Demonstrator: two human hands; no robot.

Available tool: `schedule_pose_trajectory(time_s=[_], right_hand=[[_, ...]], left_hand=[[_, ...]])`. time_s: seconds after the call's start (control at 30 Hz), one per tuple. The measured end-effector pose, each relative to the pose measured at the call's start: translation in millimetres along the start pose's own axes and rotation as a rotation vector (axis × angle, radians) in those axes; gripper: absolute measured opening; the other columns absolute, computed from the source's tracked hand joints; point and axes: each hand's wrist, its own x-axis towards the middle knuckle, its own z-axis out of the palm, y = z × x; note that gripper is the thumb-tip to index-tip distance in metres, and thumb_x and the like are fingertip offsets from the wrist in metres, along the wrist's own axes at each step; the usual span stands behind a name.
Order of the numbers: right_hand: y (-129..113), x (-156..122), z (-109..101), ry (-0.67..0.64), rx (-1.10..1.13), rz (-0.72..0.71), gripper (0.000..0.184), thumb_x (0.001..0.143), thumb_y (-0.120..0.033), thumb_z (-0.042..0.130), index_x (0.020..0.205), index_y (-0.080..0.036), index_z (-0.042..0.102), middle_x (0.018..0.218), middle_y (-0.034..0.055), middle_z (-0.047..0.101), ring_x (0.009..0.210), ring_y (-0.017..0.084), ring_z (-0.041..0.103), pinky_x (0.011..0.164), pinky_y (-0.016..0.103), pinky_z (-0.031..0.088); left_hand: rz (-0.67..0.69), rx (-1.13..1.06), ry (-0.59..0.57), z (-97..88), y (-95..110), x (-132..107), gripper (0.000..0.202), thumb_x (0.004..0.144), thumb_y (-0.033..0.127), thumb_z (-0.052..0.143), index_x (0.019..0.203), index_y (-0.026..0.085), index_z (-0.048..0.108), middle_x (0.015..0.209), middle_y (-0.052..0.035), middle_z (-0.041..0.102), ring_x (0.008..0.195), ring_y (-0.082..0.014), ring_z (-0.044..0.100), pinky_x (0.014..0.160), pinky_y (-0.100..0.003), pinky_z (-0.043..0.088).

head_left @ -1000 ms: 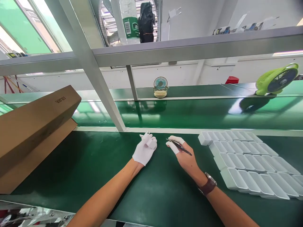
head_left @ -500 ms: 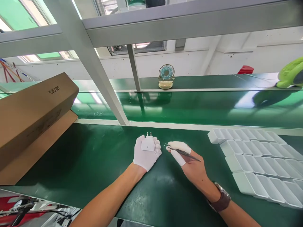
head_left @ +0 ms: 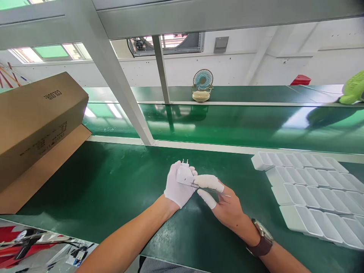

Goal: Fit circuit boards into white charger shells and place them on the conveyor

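My left hand (head_left: pixel 178 187), in a white glove, is closed around a white two-pin plug charger (head_left: pixel 184 175), its pins pointing away from me. A small dark slot shows on the charger's near face. White finger cots cover the fingertips of my right hand (head_left: pixel 217 195), which grips thin metal tweezers (head_left: pixel 226 195). The tweezer tips are at the charger's lower right edge; whether they touch it I cannot tell. Both hands are over the green work surface (head_left: pixel 122 178).
Rows of white compartment trays (head_left: pixel 309 197) lie on the right. A large brown cardboard box (head_left: pixel 42 117) stands at left. A slanted metal post (head_left: pixel 122 83) rises behind the bench. On the far ledge sit a small fan (head_left: pixel 203 81) and a green fan (head_left: pixel 352 88).
The tweezers in my right hand have moved left and down to the charger. My left hand has tilted the charger and shifted slightly right. The camera view has tipped downward.
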Motion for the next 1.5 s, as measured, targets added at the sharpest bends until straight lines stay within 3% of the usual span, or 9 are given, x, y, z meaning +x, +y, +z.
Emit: schedule_pose_trajectory(time_s=[0.1, 0.5, 0.97, 1.27, 1.5], right_hand=[[5, -3, 3, 0.019, 0.001, -0.071, 0.027, 0.097, -0.018, 0.067, 0.121, -0.028, 0.072, 0.12, 0.0072, 0.074, 0.115, 0.024, 0.07, 0.098, 0.037, 0.062], [11, -9, 5, 0.012, -0.059, -0.102, 0.033, 0.095, -0.01, 0.067, 0.123, -0.028, 0.071, 0.119, 0.0062, 0.075, 0.115, 0.022, 0.071, 0.1, 0.036, 0.06], [10, -4, 4, -0.023, -0.075, -0.198, 0.037, 0.094, -0.003, 0.064, 0.122, -0.028, 0.067, 0.111, 0.0057, 0.073, 0.114, 0.021, 0.068, 0.1, 0.038, 0.058], [9, -6, 2, -0.067, -0.074, -0.157, 0.036, 0.094, -0.006, 0.065, 0.123, -0.027, 0.067, 0.119, 0.0075, 0.072, 0.117, 0.022, 0.067, 0.1, 0.038, 0.057], [6, -3, -4, -0.109, -0.067, -0.042, 0.023, 0.098, -0.016, 0.065, 0.117, -0.028, 0.071, 0.112, 0.0062, 0.075, 0.108, 0.022, 0.071, 0.092, 0.036, 0.061]], left_hand=[[-0.068, -0.113, -0.062, -1.3, -3, -1, 0.029, 0.091, 0.043, 0.063, 0.088, 0.015, 0.062, 0.088, -0.0072, 0.063, 0.079, -0.0188, 0.065, 0.07, -0.032, 0.054], [-0.115, -0.096, -0.018, 0.1, -6, -3, 0.03, 0.089, 0.046, 0.065, 0.085, 0.017, 0.062, 0.079, -0.0086, 0.064, 0.073, -0.0212, 0.065, 0.067, -0.034, 0.055], [-0.077, -0.064, -0.033, -3.9, -10, -1, 0.03, 0.089, 0.047, 0.065, 0.083, 0.017, 0.062, 0.077, -0.007, 0.065, 0.071, -0.02, 0.065, 0.067, -0.032, 0.052], [-0.086, -0.01, -0.013, -1.8, -12, -3, 0.027, 0.082, 0.043, 0.07, 0.079, 0.018, 0.06, 0.076, -0.0055, 0.062, 0.069, -0.0183, 0.062, 0.066, -0.031, 0.05], [-0.016, 0.022, 0.04, -2.2, -17, -2, 0.022, 0.077, 0.034, 0.075, 0.083, 0.02, 0.059, 0.077, -0.0017, 0.06, 0.066, -0.0156, 0.058, 0.066, -0.031, 0.048]])
